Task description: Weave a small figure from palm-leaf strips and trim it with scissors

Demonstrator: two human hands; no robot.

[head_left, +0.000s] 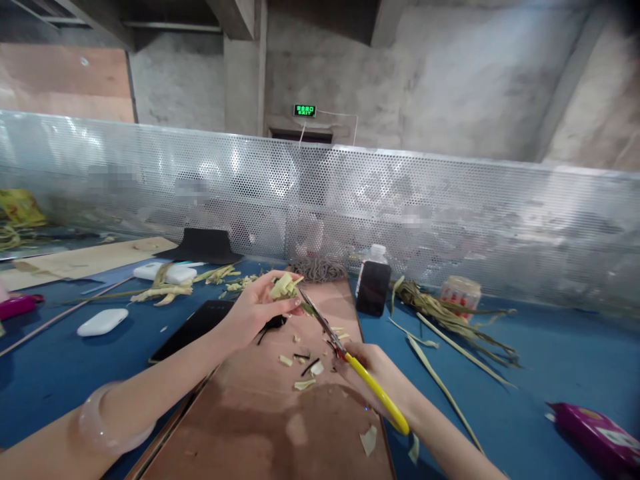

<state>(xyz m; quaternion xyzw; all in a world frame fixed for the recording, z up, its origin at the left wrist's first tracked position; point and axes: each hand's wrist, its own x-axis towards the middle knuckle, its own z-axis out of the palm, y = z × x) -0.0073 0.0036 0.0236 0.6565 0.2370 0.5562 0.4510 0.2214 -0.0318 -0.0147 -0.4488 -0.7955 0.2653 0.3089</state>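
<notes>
Between the fingertips of my left hand (263, 303) is a small pale yellow-green woven piece (285, 287). My right hand (367, 370) is closed on scissors (375, 390) with yellow handles, partly hidden by the hand. The scissor blades point up and left, and their tips are close to the woven piece. Under both hands lies a brown board (260, 413), with pale cut scraps (304, 385) and short dark bits scattered on it.
On the blue table (540, 347) are dried leaf strips (440, 310), a bottle (379, 253) behind a black phone (373, 288), a clear jar (461, 293), a purple packet (595, 433), a white case (103, 322) and a dark tablet (193, 327). A perforated metal screen (225, 180) stands behind.
</notes>
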